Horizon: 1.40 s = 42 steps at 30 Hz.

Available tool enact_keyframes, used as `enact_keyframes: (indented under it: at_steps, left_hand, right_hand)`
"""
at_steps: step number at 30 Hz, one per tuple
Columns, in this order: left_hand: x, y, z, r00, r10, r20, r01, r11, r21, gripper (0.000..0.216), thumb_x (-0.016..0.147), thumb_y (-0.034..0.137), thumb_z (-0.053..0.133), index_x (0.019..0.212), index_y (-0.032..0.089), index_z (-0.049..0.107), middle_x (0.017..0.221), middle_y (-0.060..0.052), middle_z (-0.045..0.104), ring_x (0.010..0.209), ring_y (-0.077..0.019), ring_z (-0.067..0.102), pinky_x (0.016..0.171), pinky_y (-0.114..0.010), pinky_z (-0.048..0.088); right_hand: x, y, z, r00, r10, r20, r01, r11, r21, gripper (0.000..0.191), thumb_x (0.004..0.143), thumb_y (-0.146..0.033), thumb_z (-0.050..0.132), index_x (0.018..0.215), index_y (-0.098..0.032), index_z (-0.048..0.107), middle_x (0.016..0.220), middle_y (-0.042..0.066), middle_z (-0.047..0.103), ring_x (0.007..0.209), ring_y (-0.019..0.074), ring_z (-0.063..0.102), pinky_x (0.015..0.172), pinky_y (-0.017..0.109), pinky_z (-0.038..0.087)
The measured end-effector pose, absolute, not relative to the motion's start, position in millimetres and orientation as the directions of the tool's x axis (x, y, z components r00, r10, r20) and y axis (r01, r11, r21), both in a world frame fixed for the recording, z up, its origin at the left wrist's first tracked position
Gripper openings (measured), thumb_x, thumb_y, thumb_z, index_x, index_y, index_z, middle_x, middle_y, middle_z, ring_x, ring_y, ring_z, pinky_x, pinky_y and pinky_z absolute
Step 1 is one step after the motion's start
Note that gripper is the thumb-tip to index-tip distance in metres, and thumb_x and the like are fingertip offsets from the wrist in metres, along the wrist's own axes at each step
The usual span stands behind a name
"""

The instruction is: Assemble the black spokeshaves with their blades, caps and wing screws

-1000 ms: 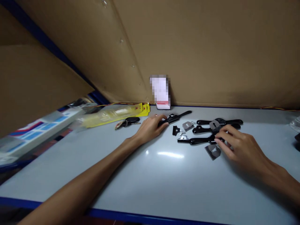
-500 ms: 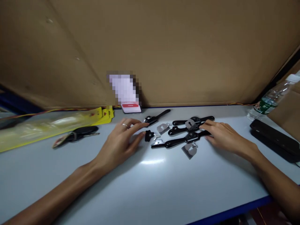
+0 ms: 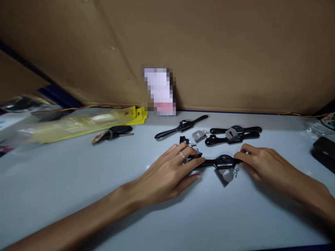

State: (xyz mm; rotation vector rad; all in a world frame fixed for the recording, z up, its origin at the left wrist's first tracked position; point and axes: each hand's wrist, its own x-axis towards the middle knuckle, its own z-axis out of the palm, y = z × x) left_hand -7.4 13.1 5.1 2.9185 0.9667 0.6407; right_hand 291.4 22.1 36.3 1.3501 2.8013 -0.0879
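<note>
A black spokeshave [image 3: 224, 160] lies nearest to me on the table. My right hand [image 3: 264, 162] pinches the end of its right handle. Over the left handle rest the fingers of my left hand [image 3: 167, 170], with the thumb apart below, so that hand is open; part of the handle is hidden. A loose grey blade [image 3: 224, 176] and a small thumbscrew [image 3: 236, 171] lie at this spokeshave's front edge. Just beyond my left fingers are a black cap piece [image 3: 184, 139] and another thumbscrew [image 3: 193, 144].
Farther back lie a spokeshave [image 3: 184, 126] and two more side by side [image 3: 242, 137], plus a grey blade [image 3: 199, 136]. A blurred phone [image 3: 159, 90] leans on the cardboard wall. Keys [image 3: 112, 133] and yellow packaging [image 3: 86, 122] are left; a black case [image 3: 324, 150] is right.
My left hand has left the far spokeshave and come to the near one's left handle. The near spokeshave has moved toward me, apart from the pair behind. The view has swung left.
</note>
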Motion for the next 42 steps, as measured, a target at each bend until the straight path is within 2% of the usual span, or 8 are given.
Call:
enact_keyframes:
  at_steps: [6, 11, 14, 19, 22, 25, 33, 42]
  left_hand:
    - [-7, 13, 3, 0.784, 0.520, 0.339, 0.511, -0.851, 0.125, 0.026, 0.105, 0.029, 0.046, 0.118, 0.016, 0.066, 0.090, -0.006, 0.064, 0.080, -0.0191, 0.059, 0.072, -0.033, 0.052]
    - [-6, 15, 1, 0.761, 0.539, 0.360, 0.524, -0.839, 0.148, 0.027, 0.105, 0.023, 0.043, 0.116, 0.015, 0.066, 0.086, -0.005, 0.063, 0.073, -0.0183, 0.061, 0.065, -0.032, 0.052]
    - [-6, 15, 3, 0.750, 0.558, 0.355, 0.544, -0.826, 0.148, 0.026, 0.103, 0.023, 0.045, 0.115, 0.015, 0.067, 0.085, -0.005, 0.063, 0.072, -0.0184, 0.061, 0.064, -0.031, 0.051]
    - [-6, 15, 4, 0.748, 0.569, 0.342, 0.557, -0.818, 0.145, 0.029, 0.104, 0.027, 0.044, 0.114, 0.014, 0.068, 0.084, -0.005, 0.063, 0.071, -0.0182, 0.060, 0.061, -0.031, 0.050]
    - [-6, 16, 3, 0.743, 0.575, 0.342, 0.553, -0.816, 0.169, 0.029, 0.105, 0.027, 0.043, 0.115, 0.014, 0.067, 0.085, -0.005, 0.063, 0.073, -0.0186, 0.060, 0.064, -0.032, 0.052]
    - [-6, 15, 4, 0.742, 0.581, 0.335, 0.553, -0.812, 0.185, 0.029, 0.104, 0.026, 0.043, 0.114, 0.015, 0.068, 0.086, -0.006, 0.064, 0.075, -0.0188, 0.060, 0.064, -0.032, 0.052]
    - [-6, 16, 8, 0.755, 0.567, 0.328, 0.539, -0.823, 0.181, 0.029, 0.103, 0.022, 0.041, 0.109, 0.015, 0.069, 0.088, -0.007, 0.065, 0.077, -0.0198, 0.060, 0.065, -0.034, 0.053]
    - [-9, 17, 9, 0.777, 0.555, 0.296, 0.525, -0.832, 0.181, 0.030, 0.104, 0.021, 0.038, 0.113, 0.014, 0.066, 0.089, -0.007, 0.065, 0.077, -0.0196, 0.061, 0.065, -0.034, 0.054]
  right_hand:
    - [281, 7, 45, -0.666, 0.739, 0.104, 0.725, 0.674, -0.143, 0.016, 0.098, -0.020, 0.053, 0.096, -0.020, 0.068, 0.090, 0.004, 0.066, 0.066, 0.0151, 0.059, 0.059, 0.030, 0.038]
    - [267, -6, 47, -0.720, 0.693, 0.031, 0.679, 0.714, -0.169, 0.008, 0.096, -0.021, 0.059, 0.094, -0.020, 0.066, 0.082, 0.001, 0.069, 0.064, 0.0153, 0.060, 0.057, 0.030, 0.035]
    - [258, -14, 38, -0.704, 0.703, 0.103, 0.698, 0.711, -0.085, 0.013, 0.096, -0.032, 0.064, 0.093, -0.019, 0.066, 0.081, 0.002, 0.070, 0.065, 0.0185, 0.064, 0.054, 0.031, 0.034]
    - [243, -25, 25, -0.600, 0.761, 0.247, 0.799, 0.583, 0.147, 0.049, 0.083, -0.064, 0.072, 0.079, -0.016, 0.065, 0.069, 0.007, 0.065, 0.051, 0.0251, 0.062, 0.045, 0.035, 0.035]
    - [237, -29, 23, -0.609, 0.751, 0.255, 0.792, 0.590, 0.157, 0.042, 0.082, -0.055, 0.077, 0.079, -0.015, 0.066, 0.073, 0.007, 0.064, 0.057, 0.0266, 0.064, 0.046, 0.036, 0.042]
    - [237, -30, 27, -0.602, 0.768, 0.220, 0.794, 0.605, 0.058, 0.024, 0.082, -0.036, 0.079, 0.084, -0.016, 0.068, 0.081, 0.007, 0.065, 0.070, 0.0275, 0.067, 0.052, 0.037, 0.048]
    - [258, -17, 46, -0.538, 0.834, -0.120, 0.834, 0.507, -0.220, 0.019, 0.081, -0.020, 0.074, 0.096, -0.016, 0.063, 0.102, 0.007, 0.064, 0.081, 0.0227, 0.063, 0.068, 0.037, 0.048]
    - [299, 10, 46, -0.469, 0.866, -0.173, 0.864, 0.408, -0.296, 0.016, 0.080, -0.018, 0.063, 0.085, -0.024, 0.049, 0.081, 0.000, 0.063, 0.068, 0.0180, 0.056, 0.057, 0.029, 0.036]
